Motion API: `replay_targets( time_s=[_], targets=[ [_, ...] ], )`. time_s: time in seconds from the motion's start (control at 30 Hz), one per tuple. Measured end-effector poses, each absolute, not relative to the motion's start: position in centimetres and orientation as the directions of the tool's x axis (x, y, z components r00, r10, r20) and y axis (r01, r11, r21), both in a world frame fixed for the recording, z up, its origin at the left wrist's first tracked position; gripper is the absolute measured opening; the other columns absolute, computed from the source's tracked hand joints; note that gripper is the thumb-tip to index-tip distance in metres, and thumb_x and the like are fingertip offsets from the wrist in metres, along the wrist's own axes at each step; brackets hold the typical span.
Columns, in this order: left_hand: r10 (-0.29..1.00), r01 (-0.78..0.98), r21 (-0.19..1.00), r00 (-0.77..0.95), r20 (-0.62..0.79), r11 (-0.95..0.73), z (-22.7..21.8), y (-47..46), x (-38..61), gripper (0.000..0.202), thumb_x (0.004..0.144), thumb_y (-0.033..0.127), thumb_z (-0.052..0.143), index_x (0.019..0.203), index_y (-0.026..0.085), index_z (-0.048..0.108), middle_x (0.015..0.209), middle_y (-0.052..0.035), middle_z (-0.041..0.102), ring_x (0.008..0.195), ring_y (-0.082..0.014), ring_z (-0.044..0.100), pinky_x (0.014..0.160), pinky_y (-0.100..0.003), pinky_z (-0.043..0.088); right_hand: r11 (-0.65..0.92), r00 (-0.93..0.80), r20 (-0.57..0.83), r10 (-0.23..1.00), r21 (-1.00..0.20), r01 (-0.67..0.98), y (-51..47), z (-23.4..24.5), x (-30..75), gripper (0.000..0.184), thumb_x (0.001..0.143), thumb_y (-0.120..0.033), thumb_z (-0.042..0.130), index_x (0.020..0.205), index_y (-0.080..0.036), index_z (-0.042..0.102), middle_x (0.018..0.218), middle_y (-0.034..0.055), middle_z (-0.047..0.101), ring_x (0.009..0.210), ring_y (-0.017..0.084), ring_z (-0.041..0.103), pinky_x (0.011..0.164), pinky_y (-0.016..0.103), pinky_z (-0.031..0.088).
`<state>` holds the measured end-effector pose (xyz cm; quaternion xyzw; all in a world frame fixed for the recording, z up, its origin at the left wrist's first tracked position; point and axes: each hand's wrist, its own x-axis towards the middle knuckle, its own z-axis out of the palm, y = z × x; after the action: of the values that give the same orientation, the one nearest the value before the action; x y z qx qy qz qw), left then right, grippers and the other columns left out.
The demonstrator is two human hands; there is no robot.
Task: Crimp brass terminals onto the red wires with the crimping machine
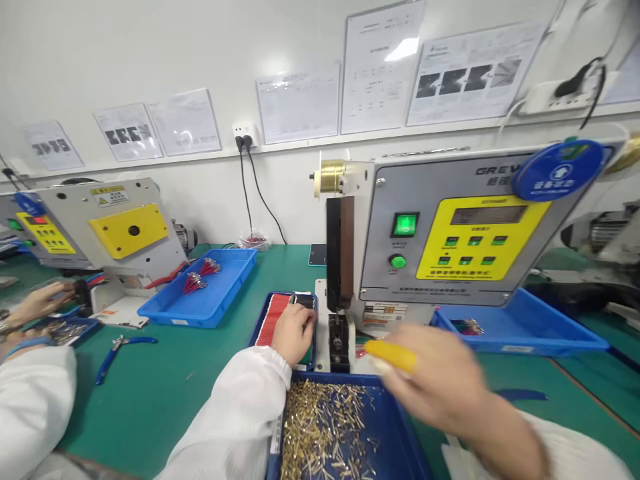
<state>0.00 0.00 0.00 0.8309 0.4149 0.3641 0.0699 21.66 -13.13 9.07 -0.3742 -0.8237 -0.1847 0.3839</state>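
Note:
My left hand (295, 333) rests curled over the ends of a bundle of red wires (273, 320), which lies in a dark blue tray (273, 297). The fingers seem to close on the bundle, beside the crimping press die (339, 340). My right hand (430, 380) is blurred by motion, with a yellow finger cot (391, 356) on one finger. It hangs above a blue tray (395, 427) heaped with loose brass terminals (320, 427). The blurred fingers hide whether anything is pinched between them.
A grey and yellow terminal crimping machine (465, 233) stands behind the press. Blue trays with wire bundles sit to either side (200, 297) (520, 337). Blue-handled pliers (120, 352) lie on the green bench. A co-worker's hand (40, 301) works at the far left.

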Motion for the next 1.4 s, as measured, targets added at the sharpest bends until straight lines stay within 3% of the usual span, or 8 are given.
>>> replay_targets(
  time_s=[0.13, 0.23, 0.37, 0.6, 0.93, 1.07, 1.2, 1.4],
  targets=[
    [0.749, 0.680, 0.372, 0.412, 0.520, -0.632, 0.5, 0.3, -0.3, 0.017, 0.084, 0.010, 0.051, 0.086, 0.019, 0.066, 0.087, -0.0044, 0.064, 0.087, -0.0197, 0.055, 0.081, -0.033, 0.045, 0.662, -0.561, 0.484, 0.671, -0.051, 0.748, -10.9, 3.6, 19.1, 0.034, 0.095, -0.031, 0.042, 0.070, -0.019, 0.062, 0.061, 0.0010, 0.061, 0.058, 0.014, 0.054, 0.054, 0.029, 0.033],
    [0.782, 0.746, 0.313, 0.425, 0.456, -0.587, 0.8, 0.8, -0.7, 0.017, 0.085, 0.014, 0.052, 0.084, 0.020, 0.067, 0.086, -0.0052, 0.065, 0.088, -0.0209, 0.056, 0.081, -0.034, 0.045, 0.693, -0.653, 0.258, 0.712, -0.105, 0.714, -11.4, 1.6, 17.8, 0.029, 0.090, -0.037, 0.053, 0.067, -0.019, 0.058, 0.064, -0.0010, 0.063, 0.059, 0.014, 0.056, 0.052, 0.028, 0.028],
    [0.829, 0.815, 0.239, 0.433, 0.355, -0.528, 0.7, 1.2, -1.1, 0.018, 0.085, 0.016, 0.054, 0.081, 0.020, 0.071, 0.083, -0.0061, 0.064, 0.087, -0.0223, 0.056, 0.081, -0.035, 0.044, 0.638, -0.621, 0.148, 0.770, -0.152, 0.755, -12.4, 1.8, 17.5, 0.022, 0.082, -0.038, 0.062, 0.072, -0.018, 0.057, 0.067, -0.0007, 0.066, 0.058, 0.015, 0.058, 0.050, 0.029, 0.021],
    [0.877, 0.862, 0.193, 0.429, 0.214, -0.469, 0.4, 1.5, -1.0, 0.021, 0.084, 0.018, 0.055, 0.079, 0.022, 0.074, 0.082, -0.0067, 0.065, 0.086, -0.0234, 0.057, 0.079, -0.035, 0.043, 0.594, -0.591, 0.085, 0.802, -0.216, 0.775, -12.0, 1.6, 18.0, 0.015, 0.082, -0.029, 0.062, 0.072, -0.018, 0.057, 0.071, -0.0005, 0.067, 0.061, 0.015, 0.059, 0.050, 0.028, 0.022],
    [0.888, 0.844, 0.286, 0.402, 0.223, -0.454, -0.2, 1.4, -1.0, 0.024, 0.084, 0.017, 0.050, 0.076, 0.019, 0.072, 0.082, -0.0102, 0.065, 0.085, -0.0230, 0.057, 0.080, -0.035, 0.045, 0.577, -0.592, 0.032, 0.806, -0.271, 0.771, -12.1, 1.5, 17.7, 0.013, 0.087, -0.021, 0.055, 0.073, -0.019, 0.057, 0.074, -0.0003, 0.066, 0.064, 0.015, 0.059, 0.056, 0.027, 0.030],
    [0.883, 0.836, 0.286, 0.445, 0.147, -0.469, 0.7, 2.4, -0.9, 0.022, 0.072, 0.007, 0.055, 0.066, 0.020, 0.071, 0.077, -0.0083, 0.068, 0.084, -0.0223, 0.060, 0.079, -0.032, 0.045, 0.556, -0.572, 0.014, 0.820, -0.255, 0.791, -12.2, 2.4, 18.1, 0.017, 0.087, -0.027, 0.055, 0.073, -0.019, 0.057, 0.071, 0.0003, 0.065, 0.065, 0.017, 0.060, 0.056, 0.027, 0.030],
    [0.883, 0.833, 0.304, 0.465, 0.072, -0.463, 1.5, 3.1, -1.1, 0.021, 0.062, 0.005, 0.059, 0.062, 0.022, 0.071, 0.064, -0.0029, 0.067, 0.067, -0.0183, 0.061, 0.064, -0.026, 0.045, 0.495, -0.514, -0.034, 0.857, -0.223, 0.840, -12.1, 2.7, 18.5, 0.022, 0.080, -0.036, 0.066, 0.070, -0.019, 0.056, 0.065, 0.0005, 0.063, 0.063, 0.020, 0.060, 0.053, 0.028, 0.026],
    [0.885, 0.837, 0.293, 0.455, 0.095, -0.462, 1.3, 2.2, -1.2, 0.021, 0.073, 0.007, 0.053, 0.071, 0.020, 0.069, 0.078, -0.0054, 0.068, 0.079, -0.0196, 0.063, 0.070, -0.028, 0.045, 0.514, -0.537, -0.016, 0.843, -0.271, 0.814, -12.0, 1.7, 18.1, 0.013, 0.084, -0.022, 0.058, 0.071, -0.019, 0.056, 0.072, 0.0001, 0.066, 0.066, 0.017, 0.060, 0.055, 0.027, 0.028]
  ],
)
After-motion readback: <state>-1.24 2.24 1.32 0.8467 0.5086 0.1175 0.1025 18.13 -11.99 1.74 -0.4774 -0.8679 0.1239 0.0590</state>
